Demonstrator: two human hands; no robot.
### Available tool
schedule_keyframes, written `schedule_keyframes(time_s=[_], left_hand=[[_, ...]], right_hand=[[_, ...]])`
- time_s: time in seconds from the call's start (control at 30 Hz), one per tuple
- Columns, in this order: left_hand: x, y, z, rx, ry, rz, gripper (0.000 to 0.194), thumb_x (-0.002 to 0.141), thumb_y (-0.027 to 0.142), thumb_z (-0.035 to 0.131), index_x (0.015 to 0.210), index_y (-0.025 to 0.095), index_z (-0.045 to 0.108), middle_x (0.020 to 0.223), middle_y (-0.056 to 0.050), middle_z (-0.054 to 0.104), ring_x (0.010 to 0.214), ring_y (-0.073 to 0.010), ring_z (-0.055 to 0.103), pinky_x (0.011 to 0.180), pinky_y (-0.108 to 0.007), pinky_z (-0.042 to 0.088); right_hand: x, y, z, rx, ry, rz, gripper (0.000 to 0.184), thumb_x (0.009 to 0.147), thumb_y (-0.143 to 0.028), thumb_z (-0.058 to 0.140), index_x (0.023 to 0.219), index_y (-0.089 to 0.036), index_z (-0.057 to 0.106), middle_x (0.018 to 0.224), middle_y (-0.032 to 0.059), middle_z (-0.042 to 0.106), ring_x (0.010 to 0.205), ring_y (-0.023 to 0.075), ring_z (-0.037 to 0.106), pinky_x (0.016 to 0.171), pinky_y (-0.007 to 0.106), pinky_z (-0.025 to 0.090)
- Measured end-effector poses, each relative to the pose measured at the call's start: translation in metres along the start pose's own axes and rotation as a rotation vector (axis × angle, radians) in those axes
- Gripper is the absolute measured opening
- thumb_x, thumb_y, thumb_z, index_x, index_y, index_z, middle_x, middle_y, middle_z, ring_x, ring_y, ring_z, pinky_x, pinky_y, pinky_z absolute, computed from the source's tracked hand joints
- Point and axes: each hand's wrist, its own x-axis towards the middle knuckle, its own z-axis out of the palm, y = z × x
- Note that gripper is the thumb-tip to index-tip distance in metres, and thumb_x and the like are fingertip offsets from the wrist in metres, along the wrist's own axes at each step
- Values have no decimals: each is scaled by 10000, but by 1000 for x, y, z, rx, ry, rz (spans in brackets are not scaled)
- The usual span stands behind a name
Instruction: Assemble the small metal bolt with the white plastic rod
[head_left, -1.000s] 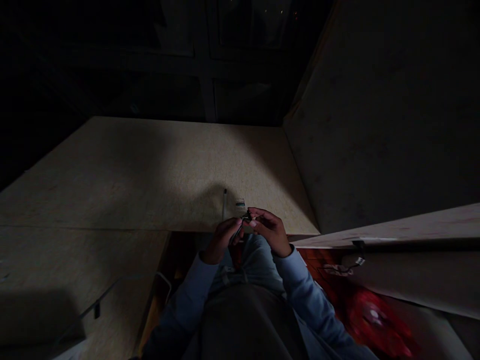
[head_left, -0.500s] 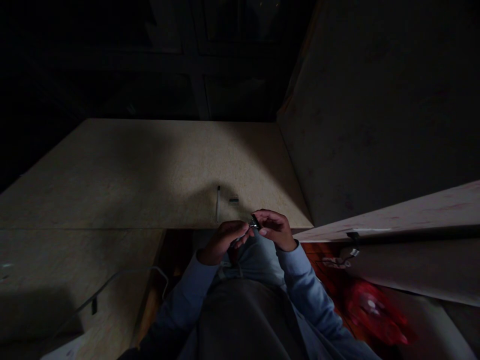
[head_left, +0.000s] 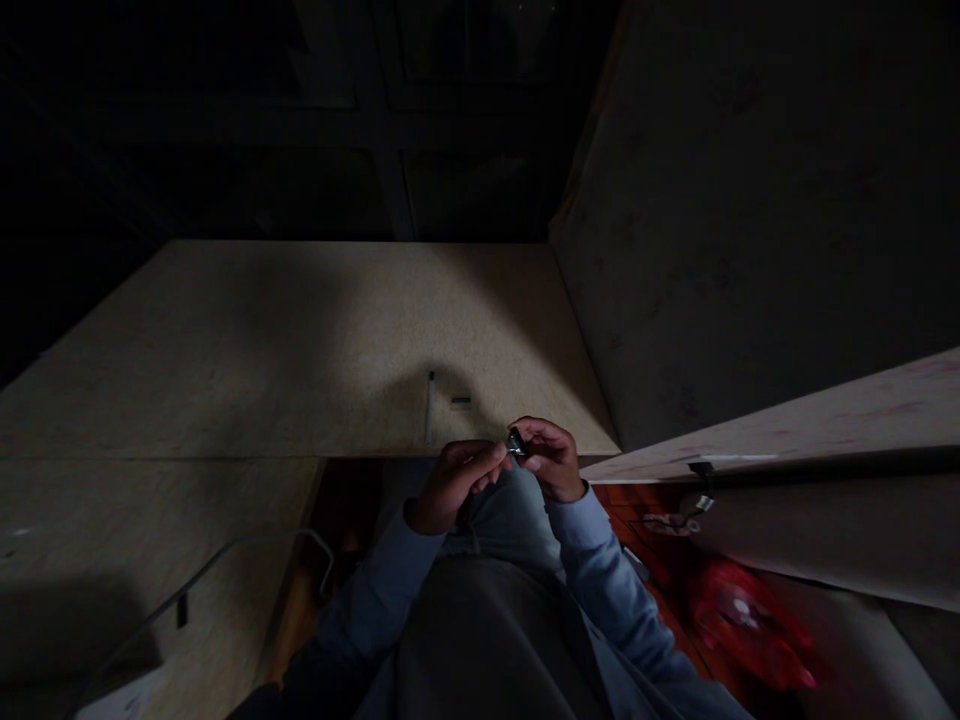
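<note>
Just in front of the table's near edge, over my lap, both hands meet at a small black-and-silver piece, too dark and small to name. My right hand is closed on its black side between thumb and fingers. From the left, my left hand pinches at its shiny end, thumb stretched toward it; the fingertips are partly hidden. On the table just beyond lie a thin whitish stick with a dark tip, like a pen, and a small dark flat rectangle.
The pale tabletop runs left and back, with a patterned panel along its right side. A grey cable curves over the lower surface at left. A red plastic bag lies low on the right. The room is dim.
The black-and-silver piece has turned in my fingers, from a narrow slanted bar to a broader shiny side. My left hand has shifted slightly right, closer to the right hand.
</note>
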Motion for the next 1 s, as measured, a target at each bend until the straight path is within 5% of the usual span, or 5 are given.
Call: schedule_keyframes(time_s=[0.43, 0.67, 0.83, 1.0], left_hand=[[7, -6, 1, -21, 29, 4, 563, 760, 688, 651, 749, 126, 682, 566, 29, 477, 477, -67, 364, 464, -228, 235], [29, -48, -12, 80, 114, 62, 592, 802, 665, 622, 1004, 115, 707, 654, 12, 570, 523, -86, 481, 511, -221, 390], [56, -81, -24, 315, 196, 109, 424, 825, 514, 643, 995, 133, 713, 758, -46, 699, 602, -150, 626, 588, -274, 516], [86, -86, -20, 842, 297, 132, 201, 897, 291, 603, 975, 154, 727, 884, -77, 765, 819, -174, 712, 766, -257, 538]], right_hand=[[1, 0, -14, -10, 128, -29, 479, 633, -495, 838, 1003, -205, 745, 608, -17, 581, 532, 125, 473, 552, 277, 398], [-2, -5, -29, -59, 258, -28, 390, 667, -415, 826, 989, -210, 751, 634, -21, 584, 557, 115, 485, 530, 251, 376], [-8, 1, -46, -157, 348, 59, 371, 663, -344, 838, 1007, -226, 763, 706, -13, 627, 633, 119, 535, 602, 255, 431], [-9, 6, -49, -201, 383, 115, 395, 660, -367, 842, 1014, -213, 759, 714, -9, 624, 634, 129, 537, 599, 270, 449]])
